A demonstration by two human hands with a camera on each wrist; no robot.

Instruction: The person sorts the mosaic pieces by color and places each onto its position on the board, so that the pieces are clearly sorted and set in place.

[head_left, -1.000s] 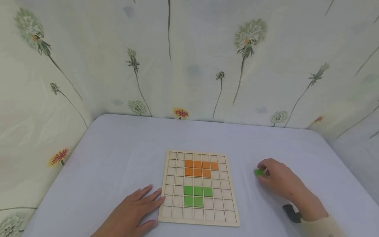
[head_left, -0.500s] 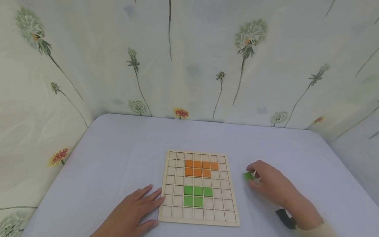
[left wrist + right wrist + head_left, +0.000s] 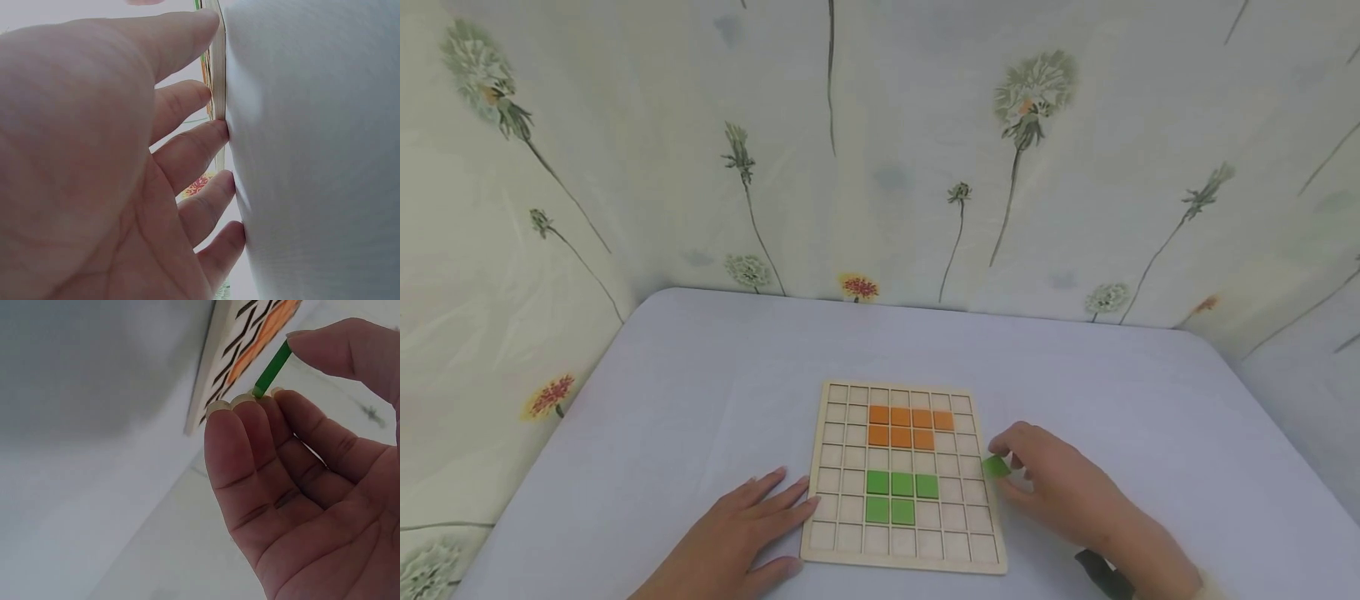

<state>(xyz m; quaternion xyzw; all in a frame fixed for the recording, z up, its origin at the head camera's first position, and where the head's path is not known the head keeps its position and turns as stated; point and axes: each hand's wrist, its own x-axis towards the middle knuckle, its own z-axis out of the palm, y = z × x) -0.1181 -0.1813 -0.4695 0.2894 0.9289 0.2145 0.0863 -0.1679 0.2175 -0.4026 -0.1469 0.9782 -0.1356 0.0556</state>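
Observation:
A flat wooden grid board [image 3: 880, 540] lies on the table with orange square tiles [image 3: 901, 417] in two rows and green square tiles [image 3: 902, 483] in two rows nearer the front. My right hand [image 3: 1052, 483] pinches a loose green tile [image 3: 997, 467] between thumb and fingers, at the board's right edge. Seen edge-on in the right wrist view, that green tile [image 3: 272, 370] sits between the thumb and fingertips. My left hand [image 3: 737, 533] rests with fingers spread, its fingertips at the board's left edge. In the left wrist view, fingertips [image 3: 215, 131] touch the board's side and the white cloth.
A white cloth [image 3: 715, 375] covers the table. Behind and at the sides hangs a pale curtain [image 3: 895, 100] printed with dandelions. A black band [image 3: 1103, 573] shows at the right wrist.
My right hand has moved left with the green tile, from the open cloth to the board's right edge. The left hand and the board have stayed in place.

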